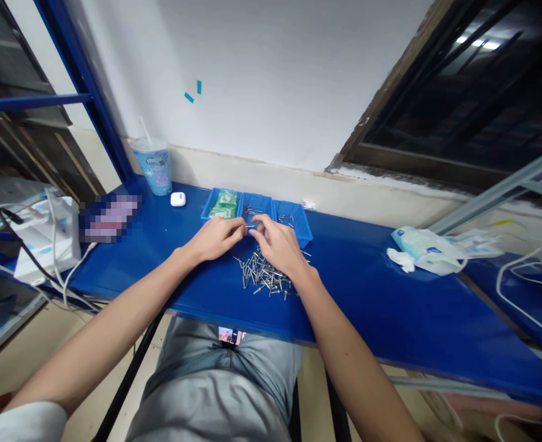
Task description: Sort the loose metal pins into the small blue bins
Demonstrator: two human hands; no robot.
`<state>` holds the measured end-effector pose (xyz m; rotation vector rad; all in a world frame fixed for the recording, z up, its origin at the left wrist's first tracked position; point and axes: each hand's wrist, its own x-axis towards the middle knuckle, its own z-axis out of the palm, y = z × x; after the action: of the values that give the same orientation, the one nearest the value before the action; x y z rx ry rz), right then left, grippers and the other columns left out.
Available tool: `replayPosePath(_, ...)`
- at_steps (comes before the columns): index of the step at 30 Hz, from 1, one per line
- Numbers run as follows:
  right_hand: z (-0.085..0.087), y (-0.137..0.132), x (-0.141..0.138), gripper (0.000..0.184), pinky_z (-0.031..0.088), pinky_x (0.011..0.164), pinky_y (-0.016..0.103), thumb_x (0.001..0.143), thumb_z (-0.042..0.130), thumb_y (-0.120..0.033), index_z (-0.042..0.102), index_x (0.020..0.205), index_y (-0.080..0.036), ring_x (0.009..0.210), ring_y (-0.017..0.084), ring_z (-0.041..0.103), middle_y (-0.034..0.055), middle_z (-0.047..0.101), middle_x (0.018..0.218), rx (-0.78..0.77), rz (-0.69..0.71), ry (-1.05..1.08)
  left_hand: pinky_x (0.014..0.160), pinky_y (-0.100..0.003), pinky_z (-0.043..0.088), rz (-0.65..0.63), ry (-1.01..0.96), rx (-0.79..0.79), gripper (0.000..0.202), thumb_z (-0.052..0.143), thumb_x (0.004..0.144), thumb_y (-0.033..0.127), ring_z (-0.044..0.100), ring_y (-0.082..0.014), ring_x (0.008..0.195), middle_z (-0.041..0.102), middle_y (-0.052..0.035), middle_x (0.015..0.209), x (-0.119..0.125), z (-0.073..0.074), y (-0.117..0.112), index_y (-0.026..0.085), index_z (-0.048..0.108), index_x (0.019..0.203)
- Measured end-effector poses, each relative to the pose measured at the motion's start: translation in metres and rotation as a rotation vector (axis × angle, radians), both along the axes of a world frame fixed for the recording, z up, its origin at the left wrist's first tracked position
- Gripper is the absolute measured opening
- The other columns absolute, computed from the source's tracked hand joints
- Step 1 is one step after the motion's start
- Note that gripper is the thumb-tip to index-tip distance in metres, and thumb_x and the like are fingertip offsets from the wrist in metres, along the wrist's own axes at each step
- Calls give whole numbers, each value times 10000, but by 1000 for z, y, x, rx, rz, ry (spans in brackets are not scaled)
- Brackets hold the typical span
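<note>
Hands are working close together at the middle of the blue counter. The left hand is closing thumb and forefinger in a fine pinch on a thin metal pin, which is lying level in the small gap between the two hands, just in front of the trays. The right hand is curling its fingers toward the pin's other end; whether it is actually gripping cannot be told, since the fingertips are hiding the contact. A fingertip hold is probably suiting a part this slim. Both wrists are resting low, likely for steadiness. A loose pile of pins is lying on the counter directly under and beside the right wrist, presumably kept there for short reach. Three blue trays are standing side by side just behind the hands: the left tray is holding green packets, the middle tray is showing a few metal pieces, and the right tray is holding only a few more. A lidded cup and a small white case are sitting well left, a tissue pack well right.
</note>
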<state>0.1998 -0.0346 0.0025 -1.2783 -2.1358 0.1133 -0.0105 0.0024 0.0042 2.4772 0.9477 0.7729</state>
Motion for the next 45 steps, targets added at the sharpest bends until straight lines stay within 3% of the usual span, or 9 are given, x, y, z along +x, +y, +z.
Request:
replayPosePath(7,-2,2,2,248,437,788,303,1087,437,-340,649,1007,-235,900,212,692,57,748,1013,36,8,-13,660,-271,369,-37,8,24,314,411,1025,286,536,-132,600,666,-15,715,1,1,0,154,688,960)
replayPosePath(12,-3,2,2,176,439,767,303,1054,505,-300,614,1175,-234,864,208,698,53,761,1025,-3,15,-7,642,-276,354,-24,16,30,308,420,1023,291,529,-135,592,663,-18,703,1,1,0,158,685,941)
replayPosePath(17,-2,1,1,245,429,765,302,1083,442,-355,647,1013,-240,876,212,693,54,755,986,14,-1,-16,646,-280,359,-28,22,45,319,411,1030,300,537,-139,600,682,-27,730,1,1,-1,159,687,955)
replayPosePath(21,-2,1,1,172,435,763,298,1058,498,-324,621,1149,-245,853,210,694,46,760,994,-15,23,-7,638,-282,355,-32,30,42,325,408,1033,307,527,-140,597,659,-22,709,2,1,-1,157,678,931)
replayPosePath(26,-2,1,1,235,430,770,298,1081,447,-343,647,1010,-242,865,210,691,50,753,982,3,21,-26,624,-282,341,-41,31,50,316,413,1030,301,500,-130,573,623,-6,675,2,1,-1,158,674,928)
replayPosePath(30,-2,1,1,161,437,777,298,1052,511,-305,624,1148,-242,864,212,700,48,763,1011,-18,31,-6,630,-282,345,-30,30,49,313,417,1032,300,508,-132,584,627,-8,685,2,0,-1,160,668,908)
replayPosePath(38,-3,2,1,157,437,767,301,1051,512,-312,618,1145,-245,849,209,694,44,759,990,-30,41,-15,624,-284,335,-34,44,54,308,420,1028,300,495,-133,578,630,-13,686,1,0,0,160,666,906)
replayPosePath(42,-2,1,0,225,424,757,306,1079,444,-327,640,1010,-241,860,217,693,52,754,964,-12,24,-43,624,-283,331,-33,41,51,316,411,1031,307,491,-134,571,625,-10,675,1,0,0,160,675,938)
replayPosePath(45,-1,1,0,162,425,752,306,1061,504,-334,627,1116,-243,832,215,696,36,755,946,-35,32,-27,623,-286,326,-32,45,54,310,416,1026,301,485,-133,569,627,-12,679,2,0,0,162,669,914)
